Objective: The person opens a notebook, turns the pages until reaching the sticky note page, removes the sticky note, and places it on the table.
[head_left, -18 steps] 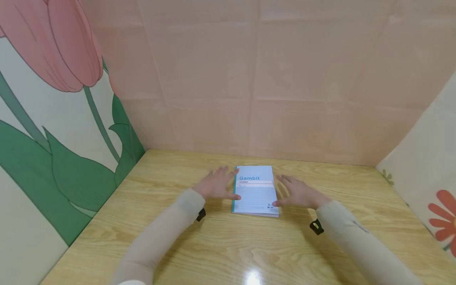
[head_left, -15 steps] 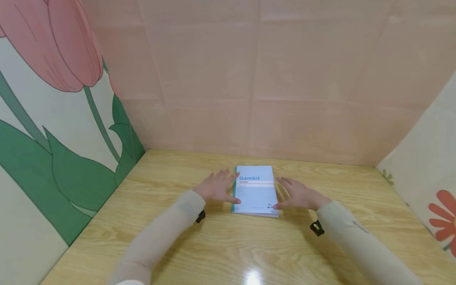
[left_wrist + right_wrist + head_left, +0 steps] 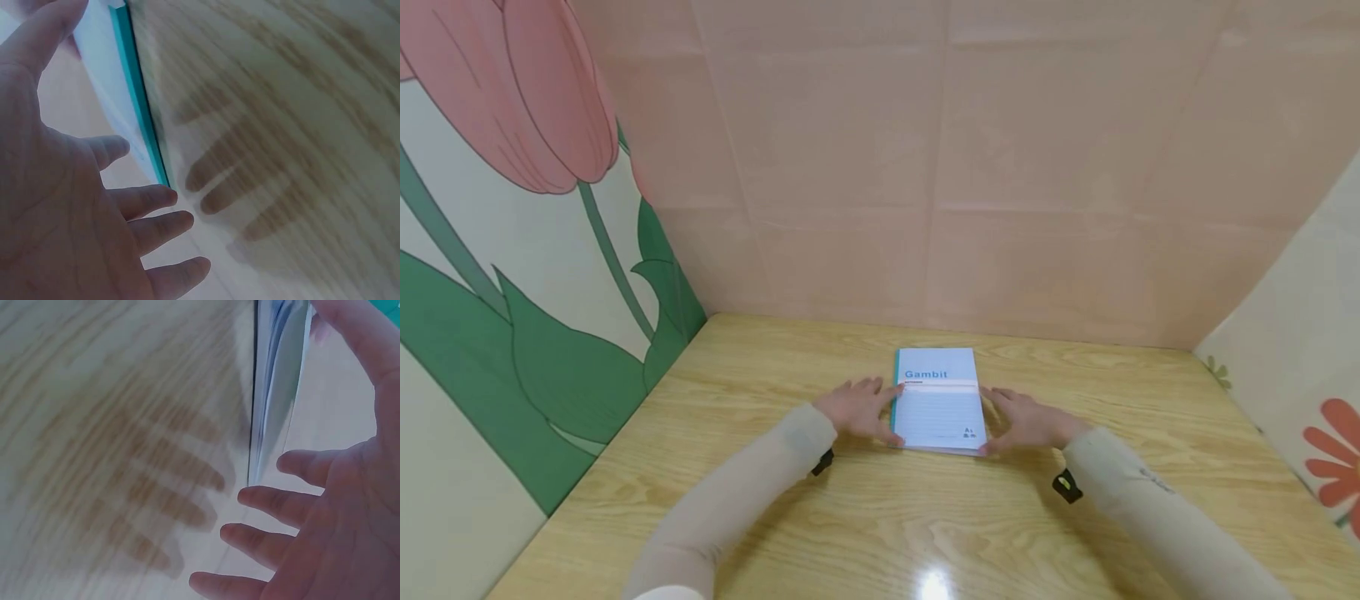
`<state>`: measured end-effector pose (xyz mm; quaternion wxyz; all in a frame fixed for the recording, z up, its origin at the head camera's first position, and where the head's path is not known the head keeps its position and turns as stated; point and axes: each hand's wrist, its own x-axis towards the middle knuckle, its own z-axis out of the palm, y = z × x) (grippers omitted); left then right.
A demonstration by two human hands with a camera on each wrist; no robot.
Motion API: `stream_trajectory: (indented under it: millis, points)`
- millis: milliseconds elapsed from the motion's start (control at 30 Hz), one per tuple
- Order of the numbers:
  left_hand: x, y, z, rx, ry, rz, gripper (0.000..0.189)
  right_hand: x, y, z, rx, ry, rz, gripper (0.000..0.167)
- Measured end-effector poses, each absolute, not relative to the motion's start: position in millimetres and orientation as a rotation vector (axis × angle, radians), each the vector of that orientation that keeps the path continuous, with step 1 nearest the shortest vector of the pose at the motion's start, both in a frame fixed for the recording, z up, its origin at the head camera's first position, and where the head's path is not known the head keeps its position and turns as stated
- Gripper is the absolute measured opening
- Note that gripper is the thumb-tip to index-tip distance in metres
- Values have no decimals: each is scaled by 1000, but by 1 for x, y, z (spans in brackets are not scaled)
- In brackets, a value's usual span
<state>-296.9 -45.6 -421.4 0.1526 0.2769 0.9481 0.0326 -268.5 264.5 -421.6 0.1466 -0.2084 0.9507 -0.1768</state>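
A white notebook (image 3: pixel 938 412) with "Gambit" printed in blue lies flat on the wooden table. Beside its left edge is my left hand (image 3: pixel 856 408), fingers spread, the thumb by the lower left corner. My right hand (image 3: pixel 1028 420) mirrors it on the opposite side, its thumb near the lower right corner. The left wrist view shows the teal spine (image 3: pixel 134 87) past the fingertips. In the right wrist view, slightly parted page edges (image 3: pixel 272 387) face the right hand. Whether any fingertip touches the notebook is hard to tell.
The wooden table (image 3: pixel 820 533) runs back to a pinkish covered wall (image 3: pixel 925 167). A panel with a large tulip (image 3: pixel 550 100) stands at the left, and one with a red flower (image 3: pixel 1333 454) at the right. Dark wrist straps (image 3: pixel 1066 485) hang below the sleeves.
Both hands have come down and slightly nearer to me, their thumbs now at the notebook's lower corners instead of over its cover. The notebook has stayed in place.
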Motion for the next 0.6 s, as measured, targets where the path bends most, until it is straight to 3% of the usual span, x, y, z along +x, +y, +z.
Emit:
stream_trajectory:
  millis: [600]
  points:
    - [-294, -42, -423, 710, 2691, 79, 100, -265, 258, -427, -551, 2704, -444, 110]
